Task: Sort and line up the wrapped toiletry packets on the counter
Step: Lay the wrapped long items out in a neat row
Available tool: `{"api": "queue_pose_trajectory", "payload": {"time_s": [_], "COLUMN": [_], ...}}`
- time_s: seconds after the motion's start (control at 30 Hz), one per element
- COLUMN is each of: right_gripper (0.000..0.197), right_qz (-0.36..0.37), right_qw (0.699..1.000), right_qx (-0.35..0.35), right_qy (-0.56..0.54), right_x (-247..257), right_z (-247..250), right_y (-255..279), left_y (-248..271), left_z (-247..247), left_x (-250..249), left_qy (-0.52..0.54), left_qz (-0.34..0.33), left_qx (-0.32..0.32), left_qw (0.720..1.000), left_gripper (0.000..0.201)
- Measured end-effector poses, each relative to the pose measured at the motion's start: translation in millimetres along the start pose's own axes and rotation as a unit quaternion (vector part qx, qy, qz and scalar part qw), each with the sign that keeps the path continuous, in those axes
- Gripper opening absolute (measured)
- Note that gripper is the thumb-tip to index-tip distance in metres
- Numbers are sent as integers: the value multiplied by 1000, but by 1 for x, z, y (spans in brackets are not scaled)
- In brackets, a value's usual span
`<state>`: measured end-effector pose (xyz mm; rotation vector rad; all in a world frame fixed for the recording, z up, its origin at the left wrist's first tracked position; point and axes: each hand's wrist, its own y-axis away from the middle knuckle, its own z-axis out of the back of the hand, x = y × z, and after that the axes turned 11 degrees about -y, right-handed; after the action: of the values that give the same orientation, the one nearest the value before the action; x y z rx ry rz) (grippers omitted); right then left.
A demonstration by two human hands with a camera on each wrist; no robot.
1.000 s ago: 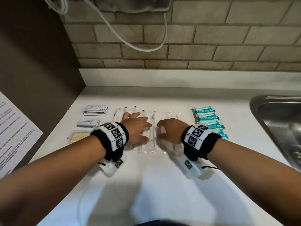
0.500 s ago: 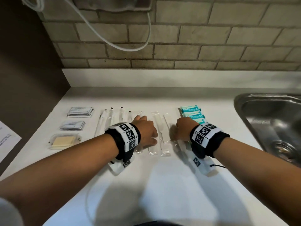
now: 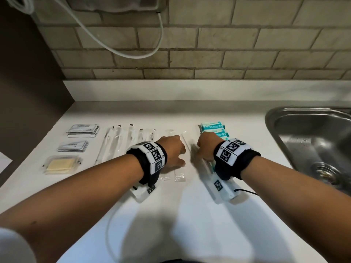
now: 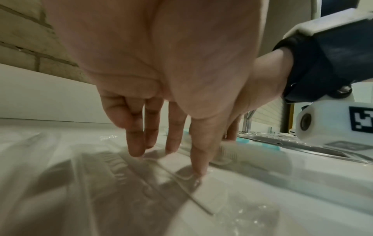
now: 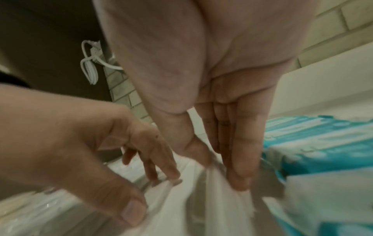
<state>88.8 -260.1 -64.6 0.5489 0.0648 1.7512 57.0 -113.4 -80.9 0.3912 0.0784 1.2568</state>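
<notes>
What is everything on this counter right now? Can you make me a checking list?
Surface: white counter, bare near the person.
Job's things: clear long packets in a row; teal packets stacked at right; grey sachets in two piles at left; a clear box of pale pads.
Clutter: paper sheet at the left edge.
Hands: left hand presses straight fingers on clear packets; right hand touches a clear packet beside the teal ones.
Cables: white cable loops on the wall.
Surroundings: brick wall, steel sink.

Kitchenette: steel sink (image 3: 311,133), tiled wall (image 3: 209,44), counter (image 3: 171,215).
</notes>
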Motion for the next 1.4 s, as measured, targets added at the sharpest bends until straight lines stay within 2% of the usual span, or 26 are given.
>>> {"api": "queue_pose_trajectory", "payload": {"time_s": [0.07,0.23,0.33,0.37,0.43,0.53,0.6,0.67,0.8,0.97,1.07,1.23,1.33,1.4], "right_gripper": [18,33,38,40,42,49,51,50,48,33,39,35,33,38], "right_qz": [10,5,-1,2,-1,-2,-9,-9,4,45,52,59,58,65], "right_qw": [1000,994,981,979,988,991,991,981,984,984,984,986,993,996], "right_qx": [-3,-22,-6,-4,-11,-28,-7,7,-2,-1,-8,3,24,46], "right_qy": [-22,-102,-193,-202,-156,-130,-132,-194,-180,-171,-172,-156,-105,-26], "right_x": [1,3,6,7,11,10,9,8,10,12,9,6,8,10], "right_z": [6,16,16,15,13,11,11,12,15,21,21,13,10,7], "right_y": [-2,-9,-12,-12,-12,-12,-13,-16,-18,-17,-13,-12,-11,-9], "left_y": [2,14,18,20,22,28,31,34,41,53,63,74,78,81], "left_z": [-1,-4,-9,-9,-12,-11,-5,1,13,32,33,27,25,25], "left_x": [1,4,6,7,6,7,9,13,21,38,47,49,44,42], "left_qy": [30,64,97,104,111,136,148,156,191,277,306,304,304,303], "left_qz": [8,36,50,60,63,90,107,120,160,218,233,240,244,245], "left_qx": [-5,6,12,10,2,-26,-42,-64,-109,-166,-160,-146,-145,-149], "left_qw": [1000,997,994,993,992,986,982,978,962,921,909,910,910,909], "left_gripper": [28,23,55,59,56,36,40,44,35,35,33,35,35,36]}}
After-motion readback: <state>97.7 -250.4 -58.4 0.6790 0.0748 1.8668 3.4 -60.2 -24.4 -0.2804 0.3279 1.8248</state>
